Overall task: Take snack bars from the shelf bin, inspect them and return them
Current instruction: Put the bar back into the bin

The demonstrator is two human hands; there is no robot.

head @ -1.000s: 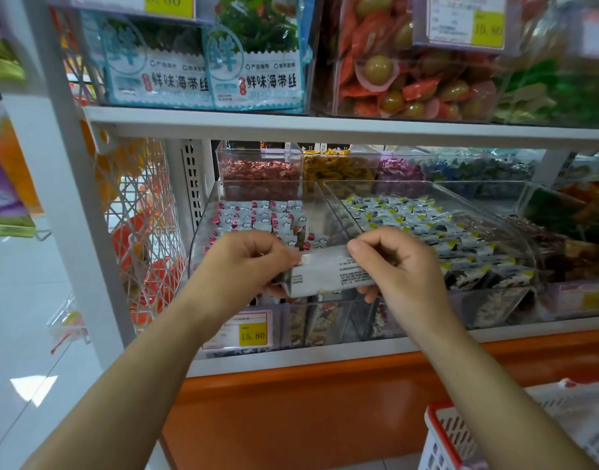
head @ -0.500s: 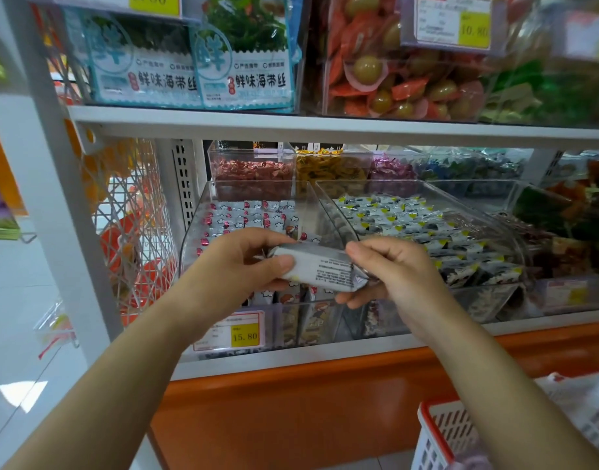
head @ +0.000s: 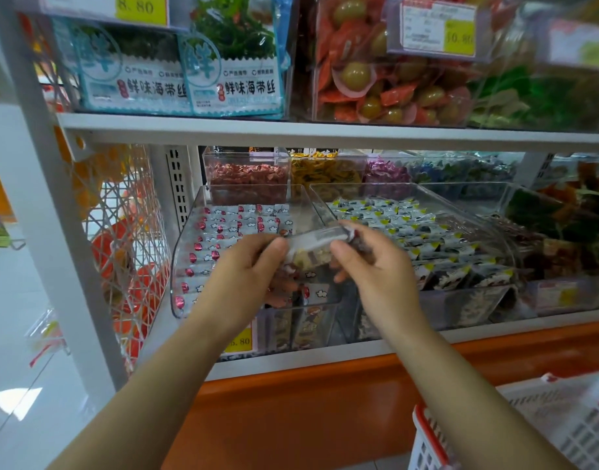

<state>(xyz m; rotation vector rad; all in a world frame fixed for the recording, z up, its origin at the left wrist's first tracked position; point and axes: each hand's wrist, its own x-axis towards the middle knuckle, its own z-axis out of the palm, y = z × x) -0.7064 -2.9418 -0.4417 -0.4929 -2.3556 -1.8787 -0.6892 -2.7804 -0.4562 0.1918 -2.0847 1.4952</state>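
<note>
We see a long snack bar in a whitish wrapper, blurred, with brown and yellow patches on its lower side. It is in the centre of the frame, just above the clear plastic bin of red-and-white packets. The bin stands on a white metal shelf over an orange base. A white basket with a red rim is at lower right. Our left hand pinches the bar's left end and our right hand pinches its right end, fingers curled.

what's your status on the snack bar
Left hand and right hand pinch the bar, one each end. Bar held over the bin. Nothing blocking.
</note>
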